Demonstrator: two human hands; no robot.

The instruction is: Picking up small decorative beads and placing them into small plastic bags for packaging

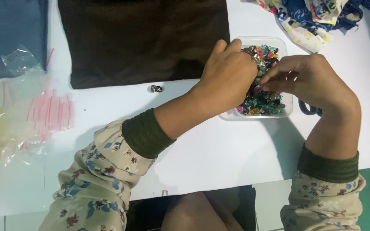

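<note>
A clear plastic tray [287,47] full of small colourful gem-like buttons [265,55] stands on the white table [202,141]. My left hand [228,77] hovers over the tray's left side, fingers curled down into the buttons. My right hand [313,79] reaches in from the right, thumb and forefinger pinching a small button [258,89] over the tray. What my left fingers hold is hidden.
A dark brown cloth [142,38] lies at the back, with a blue cloth [11,34] at the far left. Two small metal beads [156,88] sit by the brown cloth's edge. Clear zip bags [35,111] lie left. Patterned fabric [317,17] is piled back right. Dark scissor handles [310,109] peek from under my right hand.
</note>
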